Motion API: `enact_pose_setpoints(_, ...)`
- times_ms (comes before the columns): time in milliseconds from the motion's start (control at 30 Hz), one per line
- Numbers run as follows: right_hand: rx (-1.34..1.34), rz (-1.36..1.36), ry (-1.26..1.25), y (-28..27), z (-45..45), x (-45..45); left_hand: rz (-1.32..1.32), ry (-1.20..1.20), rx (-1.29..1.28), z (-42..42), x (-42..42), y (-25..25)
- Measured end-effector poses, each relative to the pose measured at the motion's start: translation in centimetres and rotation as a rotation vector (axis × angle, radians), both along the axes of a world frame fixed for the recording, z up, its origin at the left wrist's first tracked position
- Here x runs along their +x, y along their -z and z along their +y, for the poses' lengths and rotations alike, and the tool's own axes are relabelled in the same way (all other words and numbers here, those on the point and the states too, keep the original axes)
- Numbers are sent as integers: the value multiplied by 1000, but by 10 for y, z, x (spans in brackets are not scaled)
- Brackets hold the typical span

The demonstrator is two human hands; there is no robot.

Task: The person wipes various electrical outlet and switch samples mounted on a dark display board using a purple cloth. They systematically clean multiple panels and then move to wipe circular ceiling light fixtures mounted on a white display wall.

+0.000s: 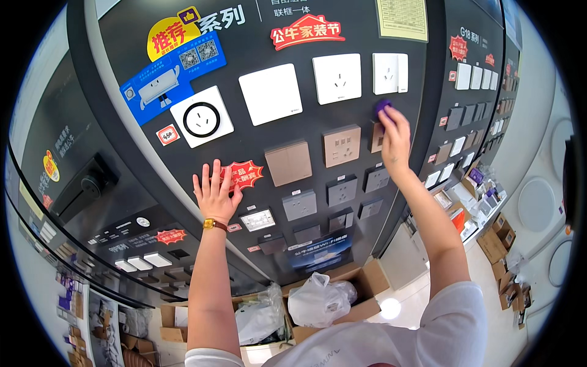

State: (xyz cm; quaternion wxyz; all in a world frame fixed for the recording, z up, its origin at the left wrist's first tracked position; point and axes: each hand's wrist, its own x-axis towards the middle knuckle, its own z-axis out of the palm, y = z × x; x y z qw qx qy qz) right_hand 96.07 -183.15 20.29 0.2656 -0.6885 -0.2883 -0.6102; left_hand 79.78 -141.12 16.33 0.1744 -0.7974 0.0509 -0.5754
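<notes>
My right hand (pixel 395 137) holds a small purple cloth or sponge (pixel 384 106) against the dark display panel (pixel 293 137), just below a white socket with a side switch (pixel 390 73). Its fingers partly cover a beige wall plate (pixel 377 136). My left hand (pixel 217 190), with a watch on the wrist, lies spread on the panel and overlaps a red starburst sticker (pixel 247 174). Above it is a white socket with a black ring (pixel 202 118). Between the hands are a white blank plate (pixel 270 94), a white socket (pixel 337 79), a brown switch (pixel 288 164) and a beige multi-socket (pixel 342 146).
Rows of grey sockets (pixel 299 205) continue lower on the panel. At its foot stand open cardboard boxes (pixel 373 280) with plastic bags (pixel 316 300). More display panels flank it on both sides. Boxes (pixel 493 245) and goods lie on the right, and shelves (pixel 103 316) stand at lower left.
</notes>
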Motion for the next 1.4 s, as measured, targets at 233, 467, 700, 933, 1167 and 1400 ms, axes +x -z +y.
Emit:
enact_pose_setpoints(233,-183,-16,17,4,-19,-7,-8,-7,8,1,-2,0)
enact_pose_setpoints(467,279,205,-50,41,-14,10,-18,-7,19,2,-1,0)
enact_pose_setpoints(700,351,265,8,94,-3,-1,-26,-25,-9,4,1,3)
enact_pose_setpoints(933,420,273,-81,52,-4,-17,-25,1,12,4,-1,0)
enact_pose_setpoints(1167,415,218,-195,29,47,-24,-13,-7,4,1,0,1)
enact_pose_setpoints(1400,293,165,-177,16,86,-48,-15,-20,16,3,-1,1)
